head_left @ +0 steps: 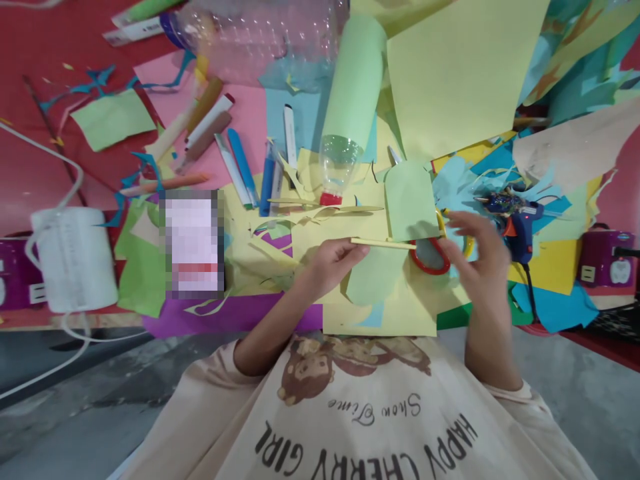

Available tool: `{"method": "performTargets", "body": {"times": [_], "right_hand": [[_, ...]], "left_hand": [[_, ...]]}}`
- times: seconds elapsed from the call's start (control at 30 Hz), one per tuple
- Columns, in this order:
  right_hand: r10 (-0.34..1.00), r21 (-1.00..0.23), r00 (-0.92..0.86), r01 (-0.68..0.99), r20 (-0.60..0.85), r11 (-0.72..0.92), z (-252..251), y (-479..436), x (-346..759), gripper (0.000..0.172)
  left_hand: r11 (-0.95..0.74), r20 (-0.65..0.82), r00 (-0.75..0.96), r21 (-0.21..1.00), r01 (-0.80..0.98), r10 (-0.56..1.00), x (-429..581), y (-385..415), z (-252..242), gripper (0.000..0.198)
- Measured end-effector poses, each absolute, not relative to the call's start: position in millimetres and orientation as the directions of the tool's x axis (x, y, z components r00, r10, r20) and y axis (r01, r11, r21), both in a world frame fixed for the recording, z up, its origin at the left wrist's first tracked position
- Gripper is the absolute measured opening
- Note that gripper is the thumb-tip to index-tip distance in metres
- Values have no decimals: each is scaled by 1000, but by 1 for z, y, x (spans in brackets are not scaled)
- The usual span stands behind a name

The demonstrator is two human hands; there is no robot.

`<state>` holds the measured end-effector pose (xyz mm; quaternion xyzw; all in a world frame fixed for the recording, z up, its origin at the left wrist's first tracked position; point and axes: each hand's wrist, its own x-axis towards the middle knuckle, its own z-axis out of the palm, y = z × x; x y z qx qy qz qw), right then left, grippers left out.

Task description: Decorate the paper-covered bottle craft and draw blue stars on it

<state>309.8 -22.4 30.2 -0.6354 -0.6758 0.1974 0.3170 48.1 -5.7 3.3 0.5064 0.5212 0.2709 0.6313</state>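
Note:
My left hand (330, 263) is closed in a pinch on the left end of a thin yellow paper strip (385, 243), held level above a yellow sheet (385, 313). My right hand (477, 257) is blurred by motion, with its fingers apart beside the strip's right end and over red-handled scissors (430, 259). A rounded light-green paper cut-out (411, 200) lies just beyond the strip. A clear plastic bottle wrapped in green paper (353, 87), with a red cap (331, 198), lies further back.
A blue glue gun (517, 227) lies at the right on coloured paper scraps. Several markers (240, 167) lie at the back left. At the left edge stands a white jar (75, 257). A large yellow-green sheet (460, 67) covers the back right. A pixelated rectangle (194, 243) sits left of my hands.

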Motion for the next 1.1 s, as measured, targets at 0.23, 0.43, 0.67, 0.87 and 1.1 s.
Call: {"method": "performTargets", "body": {"times": [0.23,0.43,0.67,0.87,1.1], "right_hand": [[935,-353,326,899,141,-260,17,-12,396,38],[859,-357,509,812,47,-462,21,-7,405,47],[744,-324,653,679,-144,-659,33,-9,402,36],[681,-408,732,614,-26,-676,29,-1,398,31],[578,-860,807,377,124,-342,51,-7,419,19]], "left_hand": [[385,-399,149,916,112,905,47,-5,-11,34],[364,-385,170,921,140,907,50,-3,-10,38],[344,-368,183,927,147,912,49,-2,-10,38],[334,-359,185,930,151,915,50,-1,-8,37],[343,-368,170,925,162,914,50,-2,-9,37]]}}
